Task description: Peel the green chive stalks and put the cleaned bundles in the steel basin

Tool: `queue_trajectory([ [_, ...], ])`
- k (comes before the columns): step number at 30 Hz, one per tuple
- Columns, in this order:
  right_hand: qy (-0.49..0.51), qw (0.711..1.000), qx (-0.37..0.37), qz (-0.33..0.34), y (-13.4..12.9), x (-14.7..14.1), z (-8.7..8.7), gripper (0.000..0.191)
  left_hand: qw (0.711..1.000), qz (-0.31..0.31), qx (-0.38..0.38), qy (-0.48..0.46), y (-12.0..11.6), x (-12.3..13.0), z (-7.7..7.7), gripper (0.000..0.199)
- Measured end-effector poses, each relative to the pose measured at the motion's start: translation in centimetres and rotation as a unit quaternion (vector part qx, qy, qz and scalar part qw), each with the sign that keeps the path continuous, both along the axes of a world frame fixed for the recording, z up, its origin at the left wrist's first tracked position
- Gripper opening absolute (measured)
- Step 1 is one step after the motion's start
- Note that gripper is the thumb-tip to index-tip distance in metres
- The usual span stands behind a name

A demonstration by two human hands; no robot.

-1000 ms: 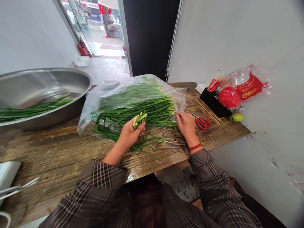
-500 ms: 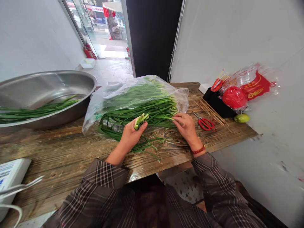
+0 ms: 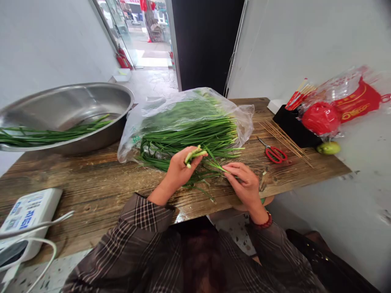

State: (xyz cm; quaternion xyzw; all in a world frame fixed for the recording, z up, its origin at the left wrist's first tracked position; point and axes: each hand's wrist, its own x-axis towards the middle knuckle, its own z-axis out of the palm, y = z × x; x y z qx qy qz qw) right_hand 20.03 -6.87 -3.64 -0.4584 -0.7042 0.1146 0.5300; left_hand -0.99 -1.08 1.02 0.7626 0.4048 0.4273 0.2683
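Observation:
A clear plastic bag (image 3: 180, 106) lies on the wooden table with a large heap of long green stalks (image 3: 195, 132) spilling from its open side. My left hand (image 3: 181, 166) is closed around a small bunch of stalks (image 3: 195, 154), pale cut ends showing above the fingers. To its right, my right hand (image 3: 244, 183) pinches a thin green stalk (image 3: 215, 164) between thumb and fingertips. Loose trimmings (image 3: 204, 189) lie on the table below and between the hands. More green stalks (image 3: 61, 135) rest inside a big metal basin (image 3: 100, 95) at the left.
Red-handled scissors (image 3: 275, 154) and thin wooden skewers (image 3: 285, 140) lie on the right of the table (image 3: 100, 187). Beyond them are a black box (image 3: 297, 126), red plastic packages (image 3: 322, 118) and a green fruit (image 3: 328, 147). A white device with cables (image 3: 33, 219) sits at the lower left.
My right hand has moved down, away from the heap, with the thin stalk in its fingers. My left hand still holds its bunch. The whole view has shifted slightly.

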Motion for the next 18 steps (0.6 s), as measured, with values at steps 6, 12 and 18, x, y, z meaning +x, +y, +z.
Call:
queue_trajectory([
  [6, 0.069, 0.997, -0.033, -0.012, -0.3, -1.1, 0.8, 0.014, 0.986, -0.116, 0.059, 0.101, 0.2, 0.5, -1.2, 0.017],
  [12, 0.207, 0.969, -0.137, -0.008, 0.3, -2.7, 0.1, 0.019, 0.982, -0.15, 0.004, 0.114, 0.2, 0.6, -1.8, 0.015],
  [18, 0.169, 0.977, -0.127, 0.044, 1.0, -3.1, 0.0, 0.026, 0.985, -0.129, -0.057, 0.097, 0.3, 0.6, -1.7, 0.018],
])
